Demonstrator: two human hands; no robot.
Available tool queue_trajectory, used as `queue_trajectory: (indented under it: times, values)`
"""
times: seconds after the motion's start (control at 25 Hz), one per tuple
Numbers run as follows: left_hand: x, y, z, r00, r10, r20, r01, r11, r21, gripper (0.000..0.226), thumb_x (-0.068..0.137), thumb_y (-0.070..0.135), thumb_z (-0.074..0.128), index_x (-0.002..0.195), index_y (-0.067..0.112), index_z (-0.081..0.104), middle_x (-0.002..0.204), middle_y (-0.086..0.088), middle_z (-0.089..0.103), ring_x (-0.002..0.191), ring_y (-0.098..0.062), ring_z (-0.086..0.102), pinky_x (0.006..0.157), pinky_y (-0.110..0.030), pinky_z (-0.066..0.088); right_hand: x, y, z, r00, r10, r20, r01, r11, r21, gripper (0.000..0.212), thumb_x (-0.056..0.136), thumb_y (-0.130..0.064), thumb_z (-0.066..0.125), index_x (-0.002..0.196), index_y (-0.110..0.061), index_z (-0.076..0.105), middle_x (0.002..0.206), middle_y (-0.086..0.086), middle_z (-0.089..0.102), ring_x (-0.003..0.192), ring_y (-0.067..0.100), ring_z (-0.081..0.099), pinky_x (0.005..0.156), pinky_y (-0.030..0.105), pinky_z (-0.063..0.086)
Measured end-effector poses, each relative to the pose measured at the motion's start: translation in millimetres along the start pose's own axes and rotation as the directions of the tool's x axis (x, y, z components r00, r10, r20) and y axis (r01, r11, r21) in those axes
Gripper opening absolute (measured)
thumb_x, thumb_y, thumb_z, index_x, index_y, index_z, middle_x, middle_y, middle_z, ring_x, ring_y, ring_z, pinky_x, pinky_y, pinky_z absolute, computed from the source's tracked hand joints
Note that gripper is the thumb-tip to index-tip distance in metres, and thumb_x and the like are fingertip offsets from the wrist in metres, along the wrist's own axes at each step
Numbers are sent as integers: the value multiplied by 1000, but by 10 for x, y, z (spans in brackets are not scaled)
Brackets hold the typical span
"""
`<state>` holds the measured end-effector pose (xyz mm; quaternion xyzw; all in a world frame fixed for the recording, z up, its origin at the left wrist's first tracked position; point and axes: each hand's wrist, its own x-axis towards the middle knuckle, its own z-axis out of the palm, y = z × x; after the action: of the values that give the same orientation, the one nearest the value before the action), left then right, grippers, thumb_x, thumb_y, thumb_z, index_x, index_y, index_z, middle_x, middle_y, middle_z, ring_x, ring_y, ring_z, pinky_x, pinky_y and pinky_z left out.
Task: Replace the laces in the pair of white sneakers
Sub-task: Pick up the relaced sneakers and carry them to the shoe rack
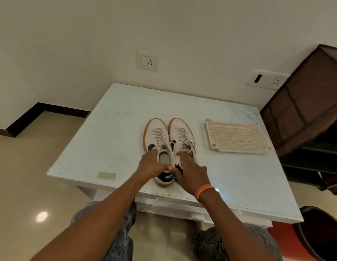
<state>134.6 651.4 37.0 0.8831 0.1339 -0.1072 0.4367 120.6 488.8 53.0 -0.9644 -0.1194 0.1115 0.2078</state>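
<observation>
Two white sneakers [168,146] sit side by side in the middle of the table [111,132], toes pointing far, a perforated tray [237,137] well apart to their right. They look light with stiff gum soles, so I judge the collars the firm place to steady them. My left hand [149,165] closes on the left shoe's collar; my right hand [192,175] lies on the right shoe's heel, fingers spread. The laces [183,137] are soft, limp cord, loose-ended, best pinched at the tips.
</observation>
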Motion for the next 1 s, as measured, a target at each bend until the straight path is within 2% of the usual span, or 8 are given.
queue_trajectory:
  times: [0.08,0.16,0.24,0.36,0.52,0.6,0.76,1.0]
  values:
    - [24,-51,-67,997,0,74,9,992,-124,68,77,21,79,137,14,47,128,-2,56,109,-17,54,86,-24,46,-60,-20,52,995,-16,94,25,994,-103,55,89,-64,45,137,-40,30,128,1,56,116,30,53,96,52,38]
    - [-12,-117,-82,989,-31,142,67,965,-252,80,82,17,74,150,18,32,145,-3,45,125,-19,47,98,-28,44,-93,-63,98,984,26,178,6,985,-175,55,86,-65,51,133,-41,36,128,6,52,120,33,45,97,54,38]
    - [-75,-126,-44,980,-41,193,104,939,-327,82,86,19,69,153,21,22,151,-3,39,130,-19,44,107,-34,42,-13,-123,111,973,74,217,-42,988,-150,51,86,-56,58,132,-40,42,126,9,51,121,35,43,96,53,40]
    - [-132,-84,-47,968,-29,249,115,934,-338,84,90,23,66,155,22,13,156,-4,31,136,-21,39,111,-36,37,88,-168,75,965,71,253,-48,994,-93,50,83,-50,64,130,-41,49,124,9,56,118,33,51,95,51,45]
    - [-101,-172,-46,957,8,291,95,936,-338,87,90,34,67,155,23,10,161,2,16,145,-18,23,118,-38,27,133,-116,157,966,88,242,-39,979,-199,53,83,-54,63,131,-41,47,125,7,53,116,35,51,95,55,44]
    - [-66,-224,29,974,7,228,73,938,-339,84,90,38,65,155,28,13,160,7,18,145,-16,23,117,-37,27,198,-90,222,973,92,212,-51,980,-193,46,83,-50,65,126,-39,53,121,6,56,113,33,55,94,55,43]
    - [184,-135,121,994,-88,59,103,924,-368,72,91,39,63,152,30,26,154,6,35,136,-15,41,113,-38,37,400,-22,199,989,67,135,-44,985,-167,22,90,-34,58,111,-31,63,106,6,63,104,31,58,93,55,43]
    - [190,950,-345,968,-236,83,249,931,-267,70,83,9,66,147,21,39,141,-6,52,116,-24,57,97,-39,51,432,-171,-824,985,75,158,-63,995,-80,23,88,-38,62,109,-30,66,100,5,65,99,29,60,85,43,49]
